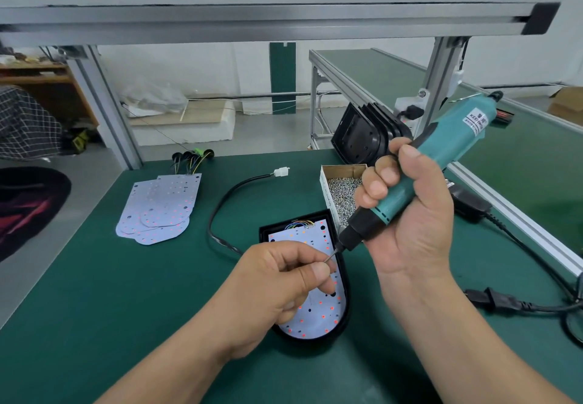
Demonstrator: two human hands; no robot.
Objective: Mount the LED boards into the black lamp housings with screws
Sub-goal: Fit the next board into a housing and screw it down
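Observation:
A black lamp housing (345,305) lies on the green mat in front of me with a white LED board (312,315) seated inside it. My right hand (407,214) grips a teal electric screwdriver (441,157), tilted, its thin bit (331,255) slanting down over the board. My left hand (284,280) hovers over the board and pinches the tip of the bit between thumb and forefinger; a screw there is too small to make out. A black cable with a white connector (281,171) runs from the housing.
A small cardboard box of screws (340,189) stands just behind the housing. Spare LED boards (157,211) lie stacked at the left. More black housings (362,135) lean at the back right. Power cords (504,302) trail along the right edge, beside an aluminium frame post (107,107).

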